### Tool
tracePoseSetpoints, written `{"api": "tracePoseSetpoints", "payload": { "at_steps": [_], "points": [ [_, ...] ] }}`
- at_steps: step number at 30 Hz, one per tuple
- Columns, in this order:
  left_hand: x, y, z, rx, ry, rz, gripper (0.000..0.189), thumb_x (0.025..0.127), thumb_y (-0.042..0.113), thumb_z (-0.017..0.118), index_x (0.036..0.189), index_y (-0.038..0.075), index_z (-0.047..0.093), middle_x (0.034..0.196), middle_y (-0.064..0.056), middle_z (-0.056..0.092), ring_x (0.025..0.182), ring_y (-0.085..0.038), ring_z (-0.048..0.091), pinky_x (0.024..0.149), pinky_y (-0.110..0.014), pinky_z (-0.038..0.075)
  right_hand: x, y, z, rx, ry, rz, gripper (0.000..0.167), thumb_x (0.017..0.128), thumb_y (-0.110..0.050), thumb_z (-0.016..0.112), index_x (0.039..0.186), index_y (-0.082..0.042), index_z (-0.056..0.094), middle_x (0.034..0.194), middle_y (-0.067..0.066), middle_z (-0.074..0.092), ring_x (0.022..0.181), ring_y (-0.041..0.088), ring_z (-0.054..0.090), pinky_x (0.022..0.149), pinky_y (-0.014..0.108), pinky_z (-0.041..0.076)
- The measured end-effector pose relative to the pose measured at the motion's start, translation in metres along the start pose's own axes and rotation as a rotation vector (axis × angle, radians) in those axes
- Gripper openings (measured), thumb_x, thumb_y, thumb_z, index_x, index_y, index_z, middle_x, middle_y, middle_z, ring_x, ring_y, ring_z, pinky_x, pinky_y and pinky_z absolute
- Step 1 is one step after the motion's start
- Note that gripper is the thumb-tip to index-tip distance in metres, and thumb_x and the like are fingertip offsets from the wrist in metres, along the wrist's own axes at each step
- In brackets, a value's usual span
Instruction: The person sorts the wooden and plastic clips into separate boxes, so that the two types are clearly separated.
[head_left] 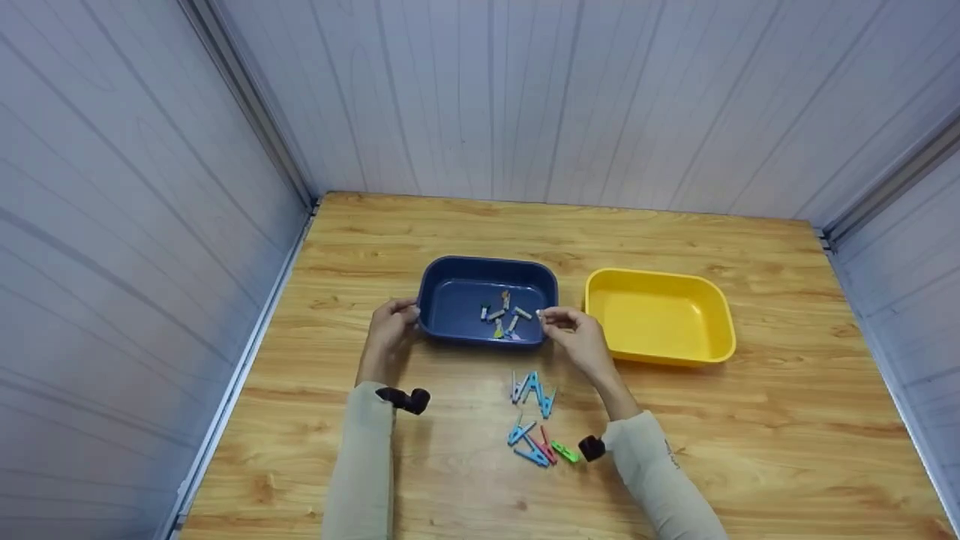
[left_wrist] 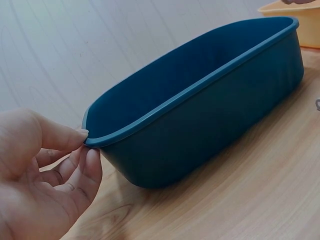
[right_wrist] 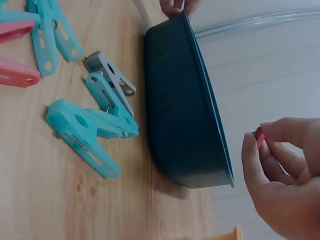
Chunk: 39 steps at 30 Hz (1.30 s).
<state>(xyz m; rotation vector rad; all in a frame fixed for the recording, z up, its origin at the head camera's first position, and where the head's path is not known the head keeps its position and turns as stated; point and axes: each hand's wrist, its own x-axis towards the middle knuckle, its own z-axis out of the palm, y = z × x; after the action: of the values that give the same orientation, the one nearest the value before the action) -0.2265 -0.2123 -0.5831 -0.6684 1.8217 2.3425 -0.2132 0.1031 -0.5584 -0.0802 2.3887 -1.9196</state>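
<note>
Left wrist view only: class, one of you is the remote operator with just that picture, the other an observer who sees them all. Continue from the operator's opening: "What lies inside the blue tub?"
Observer: Several small clip-like pieces lie in the blue tub.
Operator: Is the right hand holding anything?
Observer: Yes, the right hand pinches a small red piece.
Operator: What is on the person's side of the tub?
Observer: Loose clothespins lie on the table there.

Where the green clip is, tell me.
In the head view, the green clip lies on the table, just right of the red clip and left of the right wrist's black device.
</note>
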Motion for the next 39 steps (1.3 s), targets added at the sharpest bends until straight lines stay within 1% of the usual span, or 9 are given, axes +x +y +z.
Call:
{"api": "tracePoseSetpoints", "payload": {
  "at_steps": [5, 7, 11, 21, 26, 29, 31, 35, 39],
  "points": [
    [0.001, -0.001, -0.001, -0.019, -0.002, 0.004, 0.031, 0.089, -0.004, 0.053, 0.119, -0.007, 0.054, 0.094, -0.005, 0.056, 0.079, -0.012, 0.056, 0.075, -0.030, 0.049, 0.008, -0.001, 0.004, -0.070, -0.004, -0.018, 0.021, 0.084, 0.000, 0.068, 0.105, 0.001, 0.069, 0.100, 0.016, 0.069, 0.090, 0.020, 0.062, 0.075, 0.016, 0.050],
    [0.003, -0.003, -0.002, 0.001, 0.007, -0.011, 0.030, 0.089, -0.001, 0.054, 0.119, -0.005, 0.055, 0.096, -0.004, 0.057, 0.080, -0.011, 0.058, 0.076, -0.030, 0.051, 0.010, -0.002, 0.006, -0.091, -0.011, -0.016, 0.020, 0.085, -0.001, 0.068, 0.104, 0.000, 0.069, 0.099, 0.015, 0.069, 0.090, 0.020, 0.062, 0.075, 0.017, 0.050],
    [0.014, -0.011, -0.007, -0.012, -0.005, -0.030, 0.028, 0.088, 0.001, 0.057, 0.116, 0.000, 0.057, 0.096, -0.002, 0.059, 0.081, -0.011, 0.060, 0.076, -0.029, 0.052, 0.016, -0.005, 0.012, -0.122, -0.020, 0.003, 0.019, 0.085, 0.000, 0.067, 0.103, -0.001, 0.069, 0.099, 0.013, 0.069, 0.089, 0.020, 0.062, 0.077, 0.021, 0.051],
    [0.038, -0.032, -0.016, -0.088, -0.033, -0.010, 0.030, 0.087, 0.001, 0.060, 0.117, 0.000, 0.056, 0.099, -0.005, 0.059, 0.082, -0.014, 0.060, 0.071, -0.028, 0.053, 0.028, -0.011, 0.024, -0.182, -0.021, 0.023, 0.018, 0.086, -0.001, 0.066, 0.104, -0.002, 0.069, 0.099, 0.013, 0.068, 0.090, 0.021, 0.062, 0.083, 0.031, 0.053],
    [0.021, -0.018, -0.009, -0.033, -0.019, -0.010, 0.030, 0.088, 0.000, 0.057, 0.117, -0.002, 0.056, 0.092, -0.002, 0.058, 0.076, -0.011, 0.058, 0.072, -0.029, 0.051, 0.032, -0.008, 0.029, -0.209, 0.008, -0.018, 0.016, 0.083, 0.002, 0.068, 0.099, 0.000, 0.070, 0.093, 0.013, 0.069, 0.086, 0.021, 0.064, 0.081, 0.031, 0.054],
    [0.006, -0.005, -0.003, 0.009, 0.008, -0.019, 0.031, 0.089, -0.003, 0.054, 0.120, -0.004, 0.055, 0.090, -0.002, 0.057, 0.075, -0.012, 0.057, 0.078, -0.034, 0.050, 0.033, -0.005, 0.031, -0.216, 0.018, -0.045, 0.015, 0.082, 0.003, 0.069, 0.097, 0.001, 0.070, 0.091, 0.014, 0.069, 0.084, 0.022, 0.064, 0.080, 0.031, 0.054],
    [0.001, 0.000, -0.001, 0.037, 0.016, -0.025, 0.031, 0.090, -0.004, 0.053, 0.122, -0.005, 0.054, 0.092, -0.003, 0.057, 0.075, -0.012, 0.057, 0.083, -0.038, 0.049, 0.034, -0.003, 0.032, -0.218, 0.018, -0.057, 0.015, 0.082, 0.003, 0.069, 0.096, 0.002, 0.070, 0.090, 0.014, 0.069, 0.084, 0.023, 0.064, 0.080, 0.033, 0.054],
    [-0.002, 0.004, 0.000, 0.063, 0.018, -0.037, 0.032, 0.092, -0.003, 0.052, 0.124, -0.006, 0.054, 0.095, -0.005, 0.058, 0.075, -0.011, 0.057, 0.088, -0.041, 0.047, 0.036, -0.001, 0.033, -0.214, 0.002, -0.047, 0.016, 0.083, 0.002, 0.068, 0.099, 0.002, 0.070, 0.093, 0.015, 0.069, 0.087, 0.024, 0.064, 0.082, 0.034, 0.054],
    [-0.001, 0.003, -0.001, 0.053, 0.020, -0.025, 0.033, 0.092, -0.003, 0.053, 0.124, -0.006, 0.054, 0.095, -0.005, 0.058, 0.076, -0.011, 0.057, 0.090, -0.042, 0.046, 0.036, -0.003, 0.033, -0.211, -0.021, -0.024, 0.017, 0.085, 0.000, 0.067, 0.102, 0.001, 0.069, 0.096, 0.014, 0.069, 0.090, 0.023, 0.064, 0.083, 0.033, 0.054]
  ]
}}
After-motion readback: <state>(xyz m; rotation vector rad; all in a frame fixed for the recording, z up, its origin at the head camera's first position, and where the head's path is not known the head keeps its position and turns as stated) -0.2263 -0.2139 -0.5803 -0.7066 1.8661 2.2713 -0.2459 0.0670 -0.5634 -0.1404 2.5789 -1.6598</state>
